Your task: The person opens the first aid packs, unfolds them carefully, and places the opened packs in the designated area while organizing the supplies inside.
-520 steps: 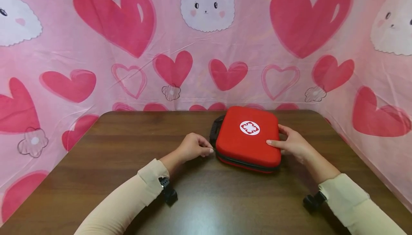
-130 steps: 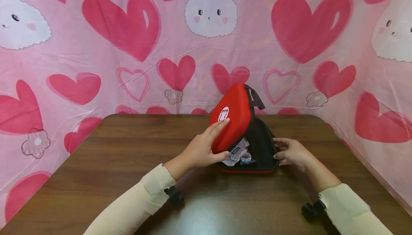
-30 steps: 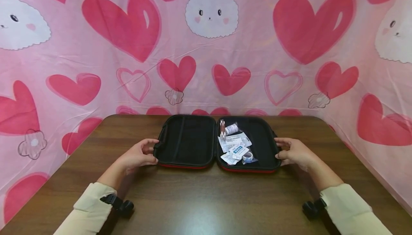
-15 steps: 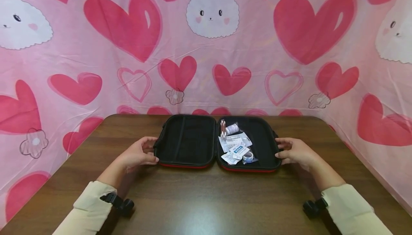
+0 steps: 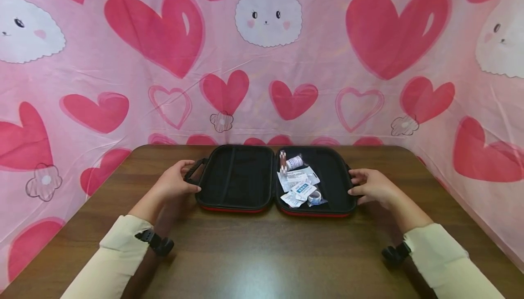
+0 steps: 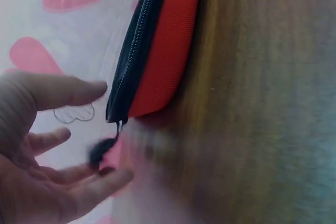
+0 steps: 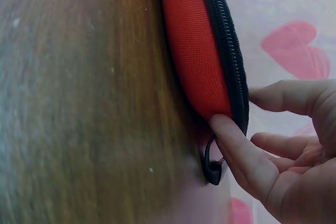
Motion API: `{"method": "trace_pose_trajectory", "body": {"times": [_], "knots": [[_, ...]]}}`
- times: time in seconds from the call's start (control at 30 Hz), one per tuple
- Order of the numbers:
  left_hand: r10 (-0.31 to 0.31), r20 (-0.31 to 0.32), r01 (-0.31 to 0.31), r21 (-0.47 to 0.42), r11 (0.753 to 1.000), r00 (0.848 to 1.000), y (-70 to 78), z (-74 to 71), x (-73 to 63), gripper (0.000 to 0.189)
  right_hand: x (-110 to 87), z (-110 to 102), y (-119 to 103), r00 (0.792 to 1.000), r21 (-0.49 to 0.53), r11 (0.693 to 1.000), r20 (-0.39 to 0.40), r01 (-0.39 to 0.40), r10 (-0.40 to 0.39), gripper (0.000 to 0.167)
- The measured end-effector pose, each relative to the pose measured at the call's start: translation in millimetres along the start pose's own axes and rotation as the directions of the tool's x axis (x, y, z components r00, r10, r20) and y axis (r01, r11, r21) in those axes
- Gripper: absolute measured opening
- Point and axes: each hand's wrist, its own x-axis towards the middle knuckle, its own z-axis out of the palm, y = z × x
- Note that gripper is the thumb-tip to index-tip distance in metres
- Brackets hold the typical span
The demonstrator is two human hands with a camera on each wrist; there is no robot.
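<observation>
Presently, the case (image 5: 335,171) is lying unfolded on the surface (image 5: 262,244), its right half holding packets (image 5: 295,181), slim tubes (image 5: 283,162) and a bagged roll (image 5: 314,197). The left hand (image 5: 173,182) is hovering by the handle (image 5: 194,172), its grip standing apart; blur is hiding any contact. The right hand (image 5: 377,190) is pinching the case's right edge in its grip.

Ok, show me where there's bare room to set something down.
On the table, a broad patch in front of the open case, between the sleeves. The case's left half is bare inside; so is the right half's strip nearest the right hand. Crowded: the right half's hinge side, with packets, rolls and slim sticks.
</observation>
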Motion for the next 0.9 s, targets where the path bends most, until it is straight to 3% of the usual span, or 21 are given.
{"method": "trace_pose_trajectory", "body": {"times": [0.1, 0.23, 0.57, 0.9], "knots": [[0.015, -0.042, -0.007, 0.168, 0.986, 0.999, 5.7, -1.8, 6.6, 0.085, 1.2, 1.5, 1.1, 1.0, 0.016, 1.0, 0.001, 0.001, -0.001, 0.072], [0.032, -0.054, -0.019, 0.231, 0.973, 0.998, 16.9, -1.7, 13.2, 0.085, 2.4, 2.6, 3.4, 1.0, 0.041, 0.999, 0.001, -0.004, 0.004, 0.071], [0.118, 0.001, -0.117, 0.138, 0.983, 0.993, 48.4, 12.7, 31.1, 0.083, 3.1, 3.5, 9.2, 1.0, 0.109, 0.994, 0.023, -0.014, 0.012, 0.074], [0.162, 0.076, -0.166, 0.046, 0.985, 0.984, 79.0, 35.5, 47.5, 0.082, -2.2, 0.7, 7.6, 0.998, 0.111, 0.994, 0.066, 0.002, -0.009, 0.077]]}}
